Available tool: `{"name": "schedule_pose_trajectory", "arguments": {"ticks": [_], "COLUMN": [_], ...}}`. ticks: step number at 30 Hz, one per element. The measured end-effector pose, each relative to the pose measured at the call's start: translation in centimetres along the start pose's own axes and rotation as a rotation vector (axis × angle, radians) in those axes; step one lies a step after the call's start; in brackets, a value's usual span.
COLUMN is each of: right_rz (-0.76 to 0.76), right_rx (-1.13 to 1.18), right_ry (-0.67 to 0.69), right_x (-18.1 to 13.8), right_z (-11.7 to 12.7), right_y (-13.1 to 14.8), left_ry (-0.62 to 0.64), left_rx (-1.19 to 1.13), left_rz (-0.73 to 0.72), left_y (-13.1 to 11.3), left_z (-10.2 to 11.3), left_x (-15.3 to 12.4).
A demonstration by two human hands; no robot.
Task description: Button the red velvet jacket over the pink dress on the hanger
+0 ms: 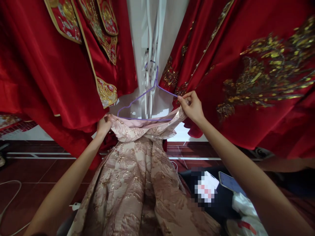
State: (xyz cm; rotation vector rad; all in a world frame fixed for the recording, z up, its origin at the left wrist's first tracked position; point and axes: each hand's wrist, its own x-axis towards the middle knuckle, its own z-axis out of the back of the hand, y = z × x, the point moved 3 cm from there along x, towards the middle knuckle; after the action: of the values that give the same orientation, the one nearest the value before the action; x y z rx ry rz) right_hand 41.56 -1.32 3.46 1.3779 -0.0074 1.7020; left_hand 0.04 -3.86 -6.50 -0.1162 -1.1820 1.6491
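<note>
- Apparently partway through work on the dress (133, 157) and the purple hanger (155, 82); brought together at the neckline, spread wide below the hook.
- Not yet finished, to judge by the sloping wire arms: bare above the cloth, apparently bearing little or none of its weight; left to do, seemingly, before any letting go: settling both upper edges.
- Closed on the upper edge at one side, in the left grip (104, 126); pinched between thumb and fingers at the other, in the right grip (194, 107), just beside the wire; impossible to tell whether also touching it.
- Located in the middle, between both forearms; falling in long folds past the bottom of the view.
- Woven like brocade, pale rose-beige; raised in crinkled, leafy motifs with metallic glints; turned over at the top into a broad band; lined in smooth pink.
- Bent thin into a wide triangle; raised by the hook before white uprights (159, 23); too crowded there to tell whether caught on anything.
- Flanked by glossy red garments (66, 82); edged in gold around an embroidered panel (107, 93) on the left; scattered with gold sequins (261, 72) on the right.
- Below, dark red floor tiles (51, 177); lower right, a phone (230, 183), a partly blurred white card (209, 185) and crumpled white wrapping (243, 205), perhaps plastic.
</note>
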Motion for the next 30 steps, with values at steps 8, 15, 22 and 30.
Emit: {"name": "schedule_pose_trajectory", "arguments": {"ticks": [8,15,22,30], "right_rz": [0.008,-0.014,-0.012,-0.047], "right_rx": [-0.016,0.037,0.087,0.126], "right_ry": [0.004,0.039,0.073,0.085], "right_x": [-0.1,0.1,0.3,0.4], "right_z": [0.2,0.0,-0.1,-0.8], "right_y": [0.7,0.4,-0.2,-1.1], "left_ry": [-0.034,-0.043,0.101,-0.024], "left_rx": [-0.062,-0.407,-0.381,-0.867], "left_rz": [-0.063,-0.182,-0.331,-0.016], "left_y": [-0.1,-4.0,-9.8,-4.5], "left_z": [0.0,-0.7,-0.8,2.9], "left_x": [-0.7,-1.1,-2.1,1.0]}}
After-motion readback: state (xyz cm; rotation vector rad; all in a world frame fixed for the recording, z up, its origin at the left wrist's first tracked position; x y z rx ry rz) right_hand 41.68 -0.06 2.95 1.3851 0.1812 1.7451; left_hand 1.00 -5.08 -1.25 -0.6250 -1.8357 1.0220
